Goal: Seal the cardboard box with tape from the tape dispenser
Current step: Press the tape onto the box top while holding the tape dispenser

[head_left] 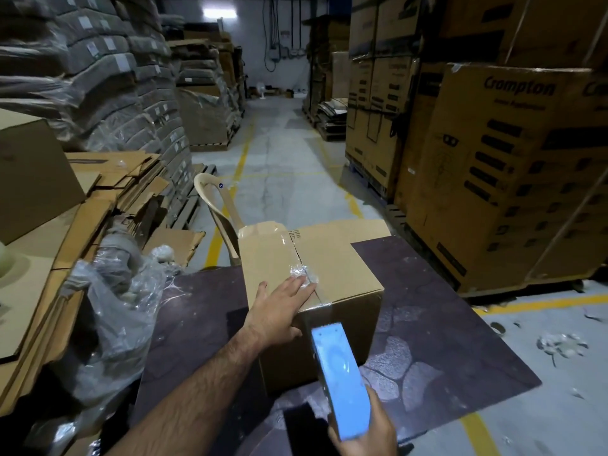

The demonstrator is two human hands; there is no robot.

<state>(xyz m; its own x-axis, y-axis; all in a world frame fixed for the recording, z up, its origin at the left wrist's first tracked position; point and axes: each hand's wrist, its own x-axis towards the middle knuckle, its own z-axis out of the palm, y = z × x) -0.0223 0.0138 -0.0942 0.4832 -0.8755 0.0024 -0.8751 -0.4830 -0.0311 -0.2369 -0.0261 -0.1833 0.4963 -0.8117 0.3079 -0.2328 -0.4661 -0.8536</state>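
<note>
A brown cardboard box (pixel 332 258) stands on a dark table (pixel 444 350), its top flaps closed. Clear tape (pixel 304 269) runs along the centre seam and over the near edge, crinkled near my fingers. My left hand (pixel 279 309) lies flat on the box top at the near edge, fingers spread, pressing on the tape. My right hand (pixel 365 429) grips a light blue tape dispenser (pixel 340 376) in front of the box's near face; its toothed blade points up at the box edge, and a strip of tape stretches from it to the box.
Crumpled plastic wrap (pixel 112 324) and flattened cardboard (pixel 49 258) pile up at left. A beige plastic chair (pixel 217 205) stands behind the box. Tall stacked cartons (pixel 513 166) rise at right, wrapped bundles (pixel 98 77) at left. An aisle with yellow floor lines (pixel 243 159) runs ahead.
</note>
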